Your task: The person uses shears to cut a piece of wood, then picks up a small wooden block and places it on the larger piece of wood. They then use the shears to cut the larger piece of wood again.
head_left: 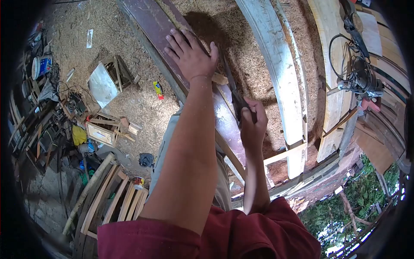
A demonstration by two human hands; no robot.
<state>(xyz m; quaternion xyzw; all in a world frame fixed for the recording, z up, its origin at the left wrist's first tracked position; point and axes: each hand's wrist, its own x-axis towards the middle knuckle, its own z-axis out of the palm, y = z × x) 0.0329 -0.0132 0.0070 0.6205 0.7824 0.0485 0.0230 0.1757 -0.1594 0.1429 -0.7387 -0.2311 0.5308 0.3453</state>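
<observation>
My left hand (192,58) lies flat with fingers spread on a long purple-brown painted board (225,115). On the right, the fingers of my right hand (253,121) wrap around the dark handle of a handsaw (232,84). Its narrow blade points away from me, along the board's right edge and close beside my left thumb. A small light piece of wood (220,78) shows between my left wrist and the blade.
Sawdust (133,39) covers the ground. Pale long planks (276,56) stretch along the right, and a corded power tool (364,82) rests farther right. Left are a wooden box frame (101,133), a yellow-red packet (158,90) and a white-blue bucket (42,66).
</observation>
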